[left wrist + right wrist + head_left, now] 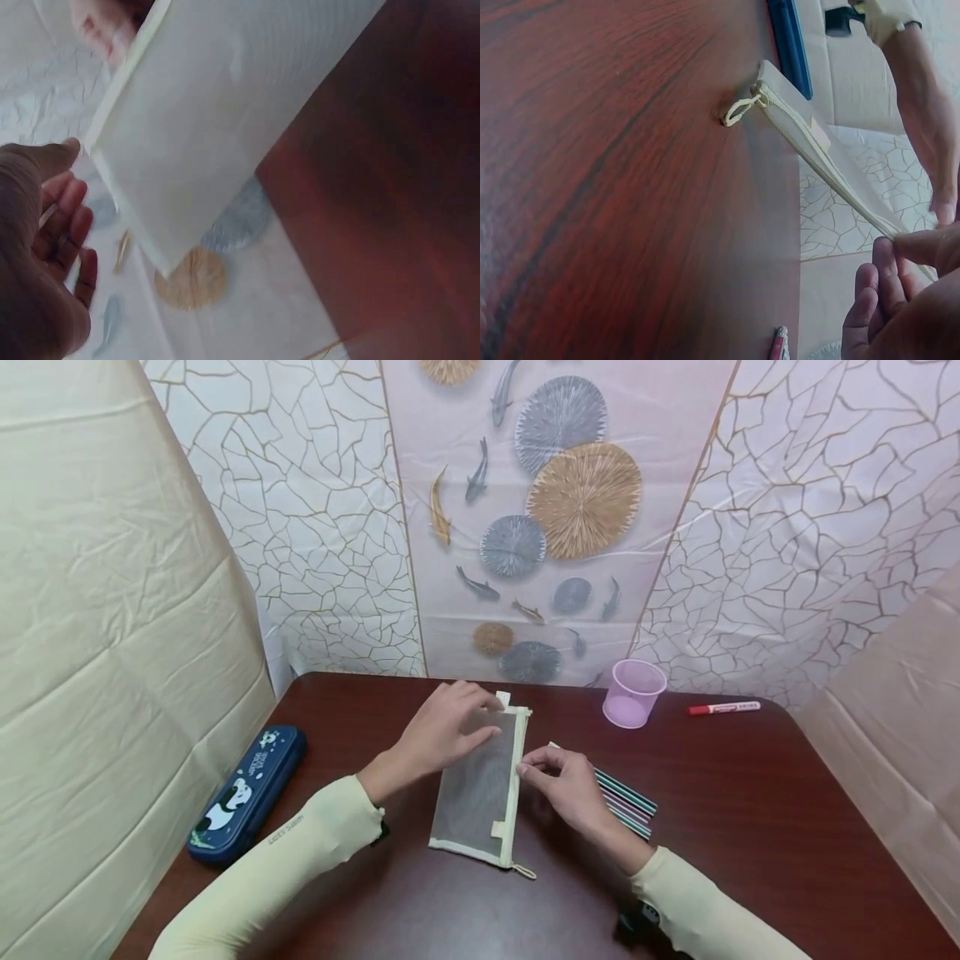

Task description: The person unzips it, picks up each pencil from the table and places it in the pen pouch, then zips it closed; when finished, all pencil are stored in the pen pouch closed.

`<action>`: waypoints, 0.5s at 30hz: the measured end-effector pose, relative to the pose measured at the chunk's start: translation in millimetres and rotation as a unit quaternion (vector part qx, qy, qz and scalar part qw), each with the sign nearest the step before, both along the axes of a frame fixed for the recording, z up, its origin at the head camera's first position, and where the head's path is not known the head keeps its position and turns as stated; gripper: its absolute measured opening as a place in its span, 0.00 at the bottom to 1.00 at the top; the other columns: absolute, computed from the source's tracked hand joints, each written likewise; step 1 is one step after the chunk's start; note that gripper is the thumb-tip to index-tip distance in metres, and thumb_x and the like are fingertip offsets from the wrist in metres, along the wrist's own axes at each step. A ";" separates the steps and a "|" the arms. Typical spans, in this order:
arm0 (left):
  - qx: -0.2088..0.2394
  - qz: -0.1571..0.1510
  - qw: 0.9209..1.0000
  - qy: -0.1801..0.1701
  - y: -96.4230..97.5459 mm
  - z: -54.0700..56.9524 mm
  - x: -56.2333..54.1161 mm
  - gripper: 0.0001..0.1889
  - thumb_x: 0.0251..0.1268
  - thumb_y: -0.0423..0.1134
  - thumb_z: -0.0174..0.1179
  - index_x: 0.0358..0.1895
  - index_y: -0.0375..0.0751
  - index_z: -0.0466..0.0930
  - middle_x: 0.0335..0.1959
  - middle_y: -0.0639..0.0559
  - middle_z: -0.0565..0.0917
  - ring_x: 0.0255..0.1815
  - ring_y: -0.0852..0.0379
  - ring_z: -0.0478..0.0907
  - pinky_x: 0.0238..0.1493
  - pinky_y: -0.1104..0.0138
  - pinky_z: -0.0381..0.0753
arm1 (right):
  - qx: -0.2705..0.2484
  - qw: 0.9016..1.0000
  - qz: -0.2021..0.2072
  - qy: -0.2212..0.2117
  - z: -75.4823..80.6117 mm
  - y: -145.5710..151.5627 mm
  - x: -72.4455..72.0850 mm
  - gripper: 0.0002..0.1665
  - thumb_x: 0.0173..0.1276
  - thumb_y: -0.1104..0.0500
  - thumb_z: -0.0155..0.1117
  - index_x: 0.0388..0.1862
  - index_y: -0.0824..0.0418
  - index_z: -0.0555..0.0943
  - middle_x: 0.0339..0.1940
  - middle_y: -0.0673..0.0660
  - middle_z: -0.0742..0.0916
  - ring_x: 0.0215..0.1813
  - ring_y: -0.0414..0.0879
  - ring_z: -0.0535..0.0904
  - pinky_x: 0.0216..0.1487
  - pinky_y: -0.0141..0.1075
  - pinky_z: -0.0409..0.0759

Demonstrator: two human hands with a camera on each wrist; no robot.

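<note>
A see-through mesh zip pouch (480, 785) with cream edging is raised in front of me, its long zip edge on the right. My right hand (572, 789) pinches that edge between thumb and fingers. Near the pouch's far end is my left hand (450, 727), its fingers loosely bent and thumb apart; the left wrist view puts its thumb (64, 154) right at a pouch corner. A cord loop (741, 111) hangs from the zip at the near end. Several shiny green and purple pencils (633, 802) lie beyond my right hand, which partly hides them.
At the left of the dark wooden table (750, 827) lies a blue panda pencil case (243, 797). A pink translucent cup (633, 693) stands at the back right, and a red-and-white marker (724, 708) lies right of it. Patterned cloth hangs behind the table.
</note>
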State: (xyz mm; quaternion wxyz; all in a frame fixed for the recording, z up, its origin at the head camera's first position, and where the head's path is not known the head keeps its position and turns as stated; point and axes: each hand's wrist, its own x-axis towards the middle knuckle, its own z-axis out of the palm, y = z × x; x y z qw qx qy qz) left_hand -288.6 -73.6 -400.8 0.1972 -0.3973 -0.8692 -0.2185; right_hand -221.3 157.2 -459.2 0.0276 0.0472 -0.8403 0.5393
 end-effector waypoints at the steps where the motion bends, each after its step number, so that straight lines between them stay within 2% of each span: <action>1: -0.002 0.009 1.000 -0.009 0.6 -3.3 5.2 0.14 0.66 0.48 0.74 0.50 0.50 0.86 0.46 0.59 0.89 0.49 0.60 0.83 0.54 0.62 0.79 | -0.005 1.000 -0.001 -0.005 0.3 0.1 0.3 0.05 0.69 0.57 0.76 0.40 0.56 0.90 0.35 0.60 0.92 0.24 0.57 0.84 0.27 0.36 0.81; 4: -0.010 0.029 0.997 -0.071 4.6 -13.7 23.6 0.13 0.63 0.51 0.76 0.42 0.52 0.84 0.36 0.62 0.89 0.37 0.65 0.84 0.43 0.70 0.81 | -0.017 1.000 -0.006 -0.015 0.5 -0.1 0.4 0.07 0.69 0.57 0.76 0.41 0.59 0.90 0.36 0.62 0.91 0.22 0.56 0.83 0.26 0.36 0.80; 6: -0.018 0.041 0.991 -0.126 8.5 -21.1 35.8 0.14 0.62 0.54 0.77 0.40 0.53 0.83 0.32 0.64 0.89 0.32 0.70 0.83 0.36 0.72 0.81 | -0.033 0.999 -0.005 -0.026 0.2 -0.7 0.4 0.08 0.69 0.57 0.76 0.42 0.61 0.90 0.36 0.63 0.91 0.25 0.52 0.84 0.28 0.36 0.81; 8: -0.023 0.056 0.984 -0.165 12.8 -27.5 46.3 0.16 0.60 0.57 0.77 0.40 0.54 0.83 0.30 0.67 0.88 0.29 0.72 0.82 0.31 0.73 0.79 | -0.052 0.998 0.000 -0.039 -0.1 -1.8 0.0 0.10 0.69 0.57 0.76 0.43 0.63 0.90 0.36 0.63 0.92 0.30 0.47 0.84 0.32 0.36 0.83; 12: -0.014 0.088 0.977 -0.191 20.7 -36.3 58.9 0.19 0.57 0.63 0.77 0.38 0.57 0.83 0.27 0.71 0.86 0.25 0.74 0.78 0.27 0.72 0.75 | -0.098 0.993 0.012 -0.069 -1.9 -4.6 1.0 0.13 0.69 0.58 0.75 0.46 0.66 0.89 0.37 0.60 0.93 0.39 0.44 0.88 0.45 0.35 0.86; 15: 0.004 0.104 0.974 -0.201 24.3 -38.4 62.8 0.19 0.55 0.63 0.78 0.36 0.57 0.82 0.25 0.71 0.85 0.24 0.74 0.77 0.26 0.71 0.74 | -0.130 0.987 0.016 -0.089 -3.4 -6.8 2.7 0.13 0.70 0.59 0.75 0.47 0.68 0.89 0.36 0.57 0.93 0.39 0.43 0.88 0.47 0.35 0.87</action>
